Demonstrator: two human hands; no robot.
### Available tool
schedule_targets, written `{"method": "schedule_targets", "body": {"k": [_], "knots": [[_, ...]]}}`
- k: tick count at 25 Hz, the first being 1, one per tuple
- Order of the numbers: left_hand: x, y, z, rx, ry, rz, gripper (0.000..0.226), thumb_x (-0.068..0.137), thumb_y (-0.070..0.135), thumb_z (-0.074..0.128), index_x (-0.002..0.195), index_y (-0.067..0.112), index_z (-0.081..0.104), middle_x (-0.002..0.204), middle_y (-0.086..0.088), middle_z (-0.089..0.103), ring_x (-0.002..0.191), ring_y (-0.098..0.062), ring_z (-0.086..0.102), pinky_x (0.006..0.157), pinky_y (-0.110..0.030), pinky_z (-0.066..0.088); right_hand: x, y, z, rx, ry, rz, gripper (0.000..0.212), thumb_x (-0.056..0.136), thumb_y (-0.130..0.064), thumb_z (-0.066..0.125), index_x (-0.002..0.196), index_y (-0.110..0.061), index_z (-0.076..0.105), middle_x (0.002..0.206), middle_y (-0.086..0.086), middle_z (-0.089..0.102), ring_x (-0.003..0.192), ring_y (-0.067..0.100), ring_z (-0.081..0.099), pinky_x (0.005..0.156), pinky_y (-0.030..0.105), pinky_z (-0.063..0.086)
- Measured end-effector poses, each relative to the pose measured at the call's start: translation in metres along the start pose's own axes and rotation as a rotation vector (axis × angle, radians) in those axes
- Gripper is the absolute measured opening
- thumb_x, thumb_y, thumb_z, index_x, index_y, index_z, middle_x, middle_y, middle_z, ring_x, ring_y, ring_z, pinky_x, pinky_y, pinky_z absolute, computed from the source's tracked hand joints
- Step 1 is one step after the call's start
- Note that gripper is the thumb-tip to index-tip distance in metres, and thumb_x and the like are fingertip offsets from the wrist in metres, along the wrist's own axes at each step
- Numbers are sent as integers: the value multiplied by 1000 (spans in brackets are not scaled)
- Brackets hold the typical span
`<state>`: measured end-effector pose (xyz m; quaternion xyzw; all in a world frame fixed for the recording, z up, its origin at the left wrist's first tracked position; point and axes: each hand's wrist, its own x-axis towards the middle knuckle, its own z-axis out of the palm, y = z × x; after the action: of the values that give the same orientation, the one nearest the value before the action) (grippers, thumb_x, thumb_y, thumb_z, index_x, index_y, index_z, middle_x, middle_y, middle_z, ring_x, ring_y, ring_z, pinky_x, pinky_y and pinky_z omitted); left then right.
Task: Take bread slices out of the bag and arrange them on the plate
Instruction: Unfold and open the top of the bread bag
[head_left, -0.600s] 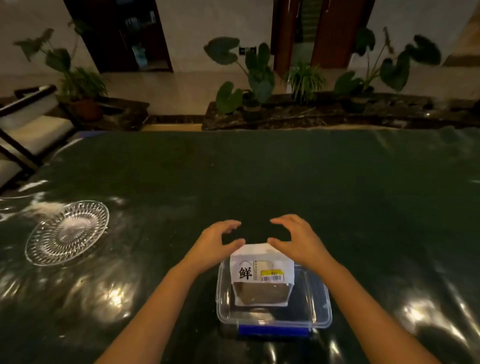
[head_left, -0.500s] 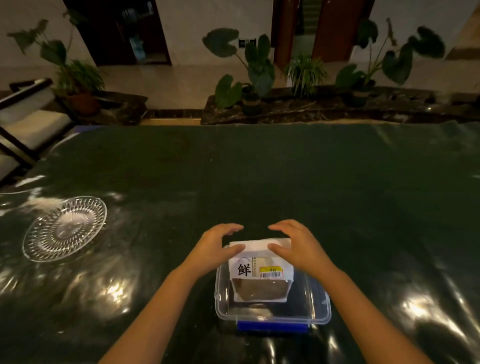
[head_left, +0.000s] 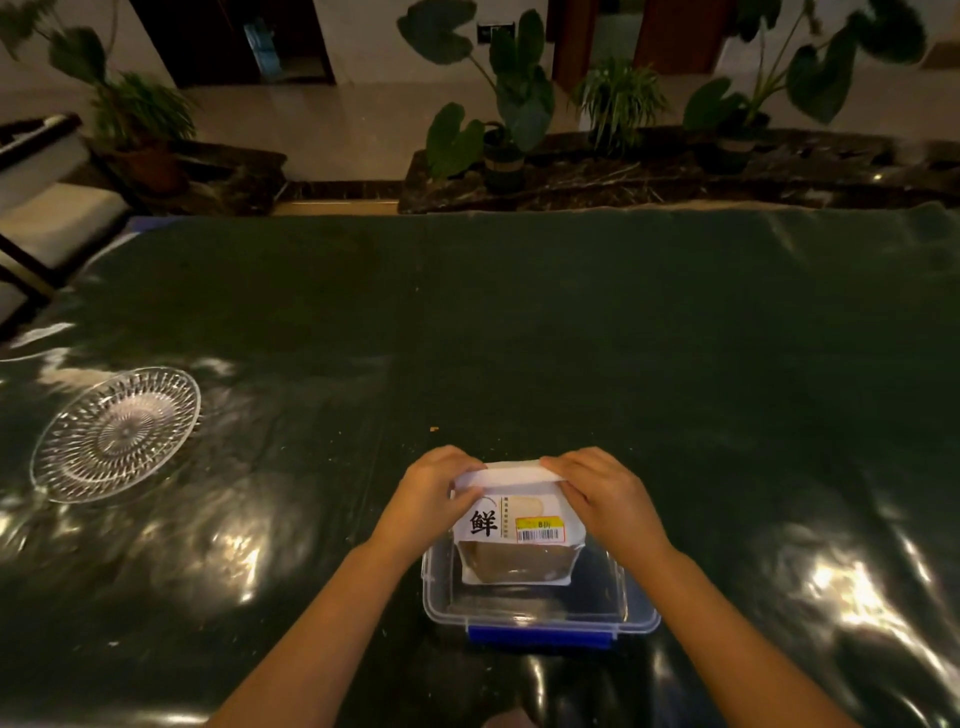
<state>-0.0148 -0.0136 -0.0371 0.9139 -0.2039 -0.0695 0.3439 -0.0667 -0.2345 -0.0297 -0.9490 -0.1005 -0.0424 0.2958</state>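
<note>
A white bread bag (head_left: 517, 525) with a black character, a yellow price label and a clear window stands upright in a clear plastic box (head_left: 537, 616) near the table's front edge. My left hand (head_left: 428, 496) grips the bag's folded top at its left corner. My right hand (head_left: 605, 493) grips the same top edge at its right corner. Brown bread shows dimly through the window; no single slice can be told apart. A clear cut-glass plate (head_left: 117, 434) lies far to the left with nothing on it.
The table is covered with a dark green glossy sheet (head_left: 571, 338). The box has a blue latch (head_left: 540, 638) on its near side. Potted plants (head_left: 506, 104) line a ledge beyond the far edge, and a chair (head_left: 36, 208) stands at the far left.
Both hands came down from hovering above the bag and closed on its top edge. The view shifted slightly.
</note>
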Motion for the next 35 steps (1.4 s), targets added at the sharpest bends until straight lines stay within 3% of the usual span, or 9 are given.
{"method": "schedule_targets", "body": {"k": [5, 9, 13, 17, 19, 22, 24, 30, 35], "knots": [[5, 1, -3, 41, 2, 72, 33, 81, 18, 67, 113, 21, 60, 104, 14, 54, 97, 1, 50, 82, -16, 45, 18, 7, -10, 247, -119, 160, 21, 86, -21, 59, 105, -19, 68, 101, 5, 69, 95, 12, 61, 81, 31, 55], [8, 1, -8, 29, 17, 134, 18, 83, 16, 65, 100, 18, 68, 94, 5, 64, 84, 1, 55, 74, -13, 45, 30, 11, -17, 337, -233, 238, 17, 88, -21, 57, 99, -18, 69, 99, 4, 71, 92, 11, 65, 80, 32, 57], [19, 2, -16, -111, -53, -49, 12, 84, 20, 64, 86, 29, 71, 80, 20, 64, 76, 7, 60, 65, -10, 46, 38, 9, -21, 369, -228, 286, 14, 85, -20, 60, 98, -21, 66, 98, -2, 67, 90, 9, 64, 77, 30, 58], [26, 1, -22, -252, -127, -212, 16, 84, 22, 64, 77, 37, 66, 81, 12, 69, 81, -1, 65, 72, -21, 53, 36, 9, -23, 195, -223, 166, 49, 79, -20, 66, 123, -32, 47, 113, -12, 50, 105, 7, 52, 87, 28, 52], [25, 2, -24, -275, -110, -216, 14, 82, 25, 66, 88, 37, 65, 82, 10, 68, 82, -4, 65, 76, -25, 53, 32, 8, -21, 82, -195, 29, 42, 82, -21, 63, 121, -29, 49, 117, -8, 50, 104, 8, 52, 86, 28, 52], [20, 9, -27, -240, -144, -131, 52, 70, 34, 74, 110, 53, 46, 90, 17, 60, 83, 0, 61, 64, -14, 49, 32, 8, -20, 150, -101, -29, 19, 84, -19, 60, 103, -20, 65, 105, -1, 60, 94, 10, 59, 81, 28, 54], [18, 13, -28, -175, -125, -57, 62, 70, 31, 74, 107, 63, 37, 99, 25, 52, 86, 1, 58, 62, -13, 49, 35, 7, -22, 279, -94, 45, 15, 84, -17, 61, 96, -19, 69, 96, -2, 65, 89, 8, 61, 80, 29, 55], [19, 17, -29, -118, 16, 105, 24, 81, 22, 66, 84, 45, 58, 80, 26, 58, 86, 9, 57, 65, -6, 48, 33, 5, -29, 448, -79, 217, 12, 79, -22, 68, 86, -29, 61, 86, -11, 63, 83, 9, 64, 71, 25, 57], [19, 21, -28, -328, -69, -99, 12, 84, 22, 62, 77, 32, 66, 81, 9, 68, 78, -3, 67, 65, -20, 56, 28, 1, -27, 488, -158, 293, 16, 81, -30, 64, 70, -24, 53, 78, -6, 62, 73, 8, 64, 60, 21, 55]]}}
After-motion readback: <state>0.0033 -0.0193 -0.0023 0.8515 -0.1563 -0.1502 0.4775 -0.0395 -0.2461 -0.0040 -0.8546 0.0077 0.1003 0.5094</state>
